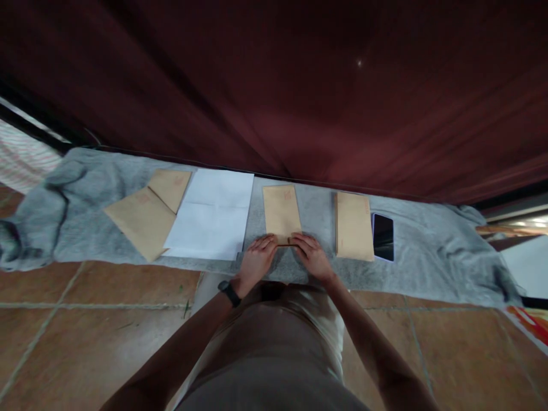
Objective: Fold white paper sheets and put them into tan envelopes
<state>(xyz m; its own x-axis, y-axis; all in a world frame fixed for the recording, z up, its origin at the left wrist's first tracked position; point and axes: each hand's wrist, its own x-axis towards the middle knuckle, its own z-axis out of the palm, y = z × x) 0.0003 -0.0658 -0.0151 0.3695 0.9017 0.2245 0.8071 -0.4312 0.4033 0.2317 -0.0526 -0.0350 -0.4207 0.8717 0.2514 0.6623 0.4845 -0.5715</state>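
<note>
A brown paper envelope (282, 210) with faint red print lies upright before me on the grey cloth. At its near edge, my left hand (260, 254) grips the left corner, fingers bent over the paper. The right corner is pinched by my right hand (314, 255). That near edge looks folded or slightly raised between the two hands. Left of the envelope are white paper sheets (212, 214) with crease lines. To the right sits a stack of brown envelopes (354, 225). Both thumbs are mostly hidden.
Two more envelopes (143, 217) overlap at the left, partly beside the white sheets. A smartphone (383, 237) lies against the right stack. The grey cloth (432, 251) covers a long narrow surface. A dark red curtain-like fabric (274, 114) rises behind it. Tiled floor (128, 319) shows below.
</note>
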